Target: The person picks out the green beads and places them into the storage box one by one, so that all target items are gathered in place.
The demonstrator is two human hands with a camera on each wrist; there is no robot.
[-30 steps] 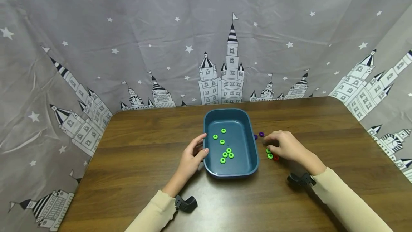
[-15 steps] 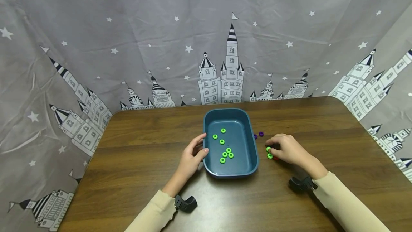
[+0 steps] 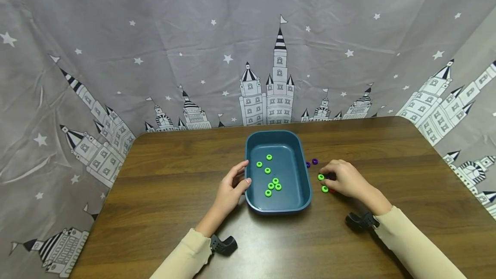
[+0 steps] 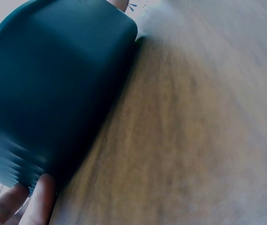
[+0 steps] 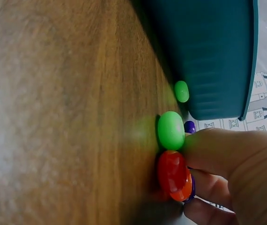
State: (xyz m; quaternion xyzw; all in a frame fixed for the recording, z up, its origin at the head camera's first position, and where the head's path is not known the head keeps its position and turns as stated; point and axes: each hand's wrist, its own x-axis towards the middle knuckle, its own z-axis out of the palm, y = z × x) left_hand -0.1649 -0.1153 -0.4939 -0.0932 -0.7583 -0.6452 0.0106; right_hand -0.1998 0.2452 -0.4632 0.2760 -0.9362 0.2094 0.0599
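A blue-green plastic tray [image 3: 279, 211] holds several small green rings [image 3: 269, 157]. My left hand [image 3: 227, 195] grips its left side, thumb at the rim and fingers [image 4: 42, 199] against the outer wall. On the right, my right hand [image 3: 345, 178] reaches down among loose rings with fingers bent. A green ring [image 3: 320, 177] lies by its index fingertip, and another green ring [image 3: 324, 189] sits below the thumb. The right wrist view shows a red ring [image 5: 171, 171] and an orange ring [image 5: 182, 190] close under the fingers. I cannot tell whether the fingers pinch a ring.
Two purple rings [image 3: 314, 161] lie right of the tray, one beside its wall. The brown wooden table [image 3: 174, 158] backs onto a grey curtain [image 3: 217, 33] printed with castles and stars. Each wrist wears a black camera [image 3: 224, 245].
The upper green ring near my right hand has shifted slightly left, away from the lower one. My right hand has drawn back a little to the right. The left hand and tray stay put.
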